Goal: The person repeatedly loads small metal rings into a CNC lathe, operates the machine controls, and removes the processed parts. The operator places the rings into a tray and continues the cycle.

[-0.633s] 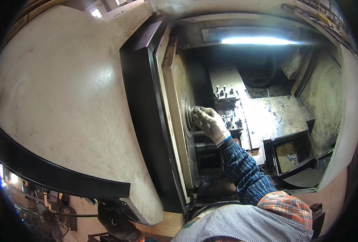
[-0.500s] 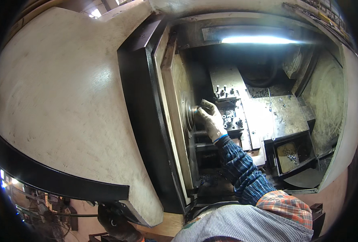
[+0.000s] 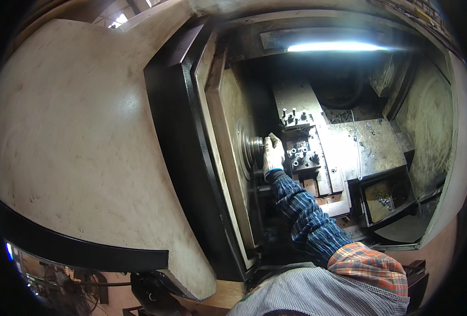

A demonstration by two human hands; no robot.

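While its gloved fingers close around a small metal workpiece [image 3: 258, 145], the right hand [image 3: 273, 155] reaches into the lathe from five o'clock. That piece sticks out of the round chuck [image 3: 244, 147], at nine o'clock of the hand. A tool block [image 3: 302, 158] with upright bolts sits just beside it at three o'clock. A strip lamp [image 3: 339, 47] glows at twelve o'clock. No left hand shows.

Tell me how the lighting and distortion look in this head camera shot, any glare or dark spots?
Head view: the strip lamp blows out white at top; the gloved hand at the chuck is lit and fairly sharp; the recess below the forearm falls into shadow; the pale machine cover shows soft sheen, and fisheye bends its edges, with black corners.
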